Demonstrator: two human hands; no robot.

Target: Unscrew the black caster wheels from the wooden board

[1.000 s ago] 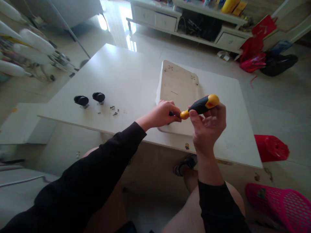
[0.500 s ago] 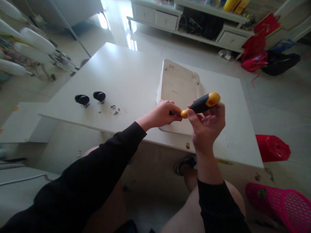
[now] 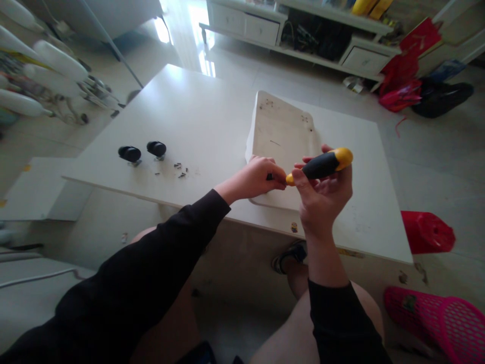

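The right hand (image 3: 324, 194) is holding the screwdriver (image 3: 321, 166), thumb and half-curled fingers closing around it. The left hand (image 3: 261, 177) is bunching its fingertips at the front end, their hold hidden. Beyond, the panel (image 3: 285, 129) is lying flat; screws (image 3: 182, 175) are resting leftward.

Left arm (image 3: 182, 227) extended, left fingers (image 3: 279, 174) pinched; right arm (image 3: 326, 258) forward, right fingers (image 3: 341, 181) curled.

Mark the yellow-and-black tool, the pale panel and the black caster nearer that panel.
Yellow-and-black tool (image 3: 321, 166): head view, on its black grip.
Pale panel (image 3: 286, 130): head view, on its upturned face.
Black caster nearer the panel (image 3: 156, 148): head view, on its dark wheel.
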